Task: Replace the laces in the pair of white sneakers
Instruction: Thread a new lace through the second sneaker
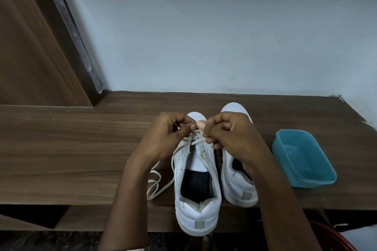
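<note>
Two white sneakers stand side by side on the wooden table (81,149), toes pointing away from me toward the pale wall (204,36). The left sneaker (196,199) sits nearer to me, its heel reaching past the table's front edge; the right sneaker (238,187) is just beside it, set a little further back, and my forearm covers part of it. I count one lace (156,183): a flat, off-white one threaded through the lower eyelets of the left sneaker, with its loose end trailing in loops on the table to the left of that shoe. I can't tell whether the right sneaker has any lace in it.

Both my hands are over the front of the left sneaker, close together and almost touching at the fingertips. My left hand (167,136) pinches the lace between thumb and forefinger, with the rest of the fingers curled in. My right hand (226,134) is also closed in a pinch on the lace just above the eyelets, thumb nail facing up.

There is one container: a teal plastic tub (318,177), rectangular with rounded corners, open-topped, standing to the right of the right sneaker and apart from it. Nothing shows inside it

A red curved rim (344,236) shows at the bottom right, below the table
</note>
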